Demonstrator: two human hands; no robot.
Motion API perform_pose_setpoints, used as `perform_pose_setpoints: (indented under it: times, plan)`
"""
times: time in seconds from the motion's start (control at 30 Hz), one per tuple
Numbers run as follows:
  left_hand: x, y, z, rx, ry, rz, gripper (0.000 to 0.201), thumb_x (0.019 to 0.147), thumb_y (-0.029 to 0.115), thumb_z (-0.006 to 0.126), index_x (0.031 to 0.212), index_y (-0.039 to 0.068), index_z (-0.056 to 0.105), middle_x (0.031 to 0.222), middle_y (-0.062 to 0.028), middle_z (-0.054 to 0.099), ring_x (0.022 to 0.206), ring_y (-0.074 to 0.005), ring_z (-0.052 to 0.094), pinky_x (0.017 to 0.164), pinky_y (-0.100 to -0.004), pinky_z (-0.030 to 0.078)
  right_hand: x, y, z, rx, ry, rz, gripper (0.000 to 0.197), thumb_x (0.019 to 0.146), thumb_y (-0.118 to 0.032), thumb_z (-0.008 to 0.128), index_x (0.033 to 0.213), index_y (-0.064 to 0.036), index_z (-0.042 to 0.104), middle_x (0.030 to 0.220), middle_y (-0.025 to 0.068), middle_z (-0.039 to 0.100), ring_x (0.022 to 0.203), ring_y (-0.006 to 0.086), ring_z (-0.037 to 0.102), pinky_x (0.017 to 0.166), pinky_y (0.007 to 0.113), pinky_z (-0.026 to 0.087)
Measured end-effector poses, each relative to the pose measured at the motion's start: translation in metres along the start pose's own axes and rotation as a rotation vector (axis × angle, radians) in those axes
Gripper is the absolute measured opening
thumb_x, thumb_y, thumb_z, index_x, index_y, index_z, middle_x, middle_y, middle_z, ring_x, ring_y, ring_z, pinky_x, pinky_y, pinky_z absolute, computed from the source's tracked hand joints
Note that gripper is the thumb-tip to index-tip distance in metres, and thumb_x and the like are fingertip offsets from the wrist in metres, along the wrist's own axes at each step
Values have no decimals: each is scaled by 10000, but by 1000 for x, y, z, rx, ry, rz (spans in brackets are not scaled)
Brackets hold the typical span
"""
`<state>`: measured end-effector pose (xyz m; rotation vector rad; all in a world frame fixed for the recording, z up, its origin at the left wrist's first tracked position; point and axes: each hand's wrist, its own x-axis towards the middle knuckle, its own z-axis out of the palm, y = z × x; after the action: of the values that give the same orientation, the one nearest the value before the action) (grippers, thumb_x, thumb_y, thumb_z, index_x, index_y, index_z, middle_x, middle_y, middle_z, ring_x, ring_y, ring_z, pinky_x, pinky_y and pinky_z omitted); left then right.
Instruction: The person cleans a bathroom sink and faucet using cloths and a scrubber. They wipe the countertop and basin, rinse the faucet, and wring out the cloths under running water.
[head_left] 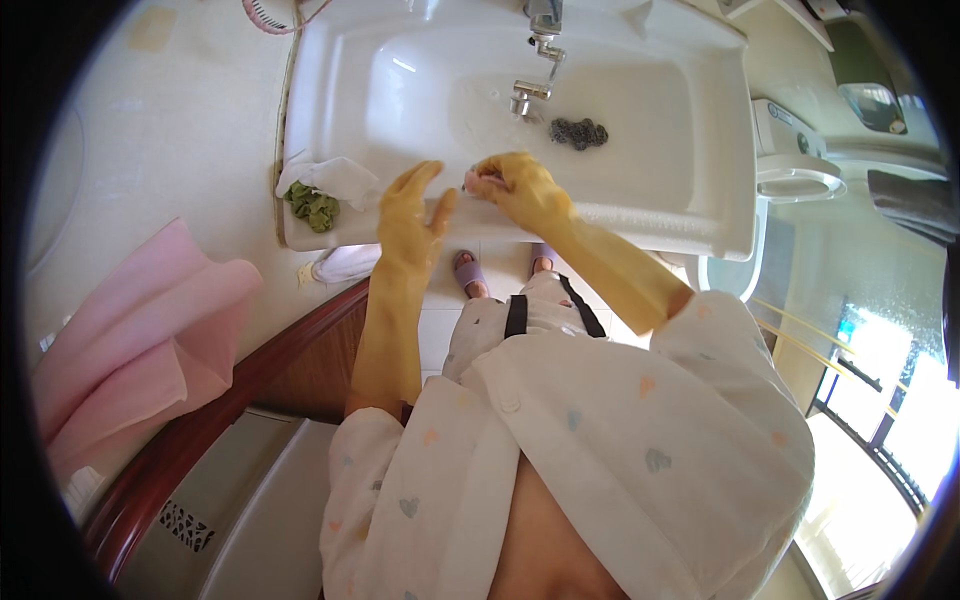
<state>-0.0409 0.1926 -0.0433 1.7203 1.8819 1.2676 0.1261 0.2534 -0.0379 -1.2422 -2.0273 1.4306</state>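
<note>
Yellow rubber gloves that reach up the forearms cover both of my hands. Over the front rim of the white sink (640,225), my left hand (406,212) is open, fingers and thumb apart, with nothing in it. Just to its right, my right hand (520,188) pinches a small pink object (471,180); the fingers hide most of it, so its kind is unclear. Beneath the chrome faucet (530,95), a dark grey scrubbing pad (578,134) lies in the basin. A green crumpled cloth (312,206) and a white cloth (338,178) rest on the sink's left front corner.
A pink towel (160,330) hangs at the left, beside a dark red wooden frame (300,335). To the right of the sink stands a white toilet (795,170). A bright window (880,400) is at the lower right. My feet in purple slippers (468,270) show below the sink.
</note>
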Motion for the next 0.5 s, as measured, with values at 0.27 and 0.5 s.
perform_pose_setpoints:
  times: [0.27,0.5]
  plan:
    - [4,-2,12,94,-281,233,132,863,63,671,986,34,712,891,-106,710,857,-289,677,797,-394,543,48,154,-92,-944,3,-323,524,941,-54,577,1454,-116,487,1332,106,646,1081,360,662,974,431,526]
    - [-3,-30,-22,277,-183,81,201,802,49,695,1002,49,713,999,-115,730,980,-349,673,870,-452,515,144,208,-51,-1241,190,-34,392,962,-121,557,1353,-110,520,1284,93,607,1084,313,633,893,416,538]
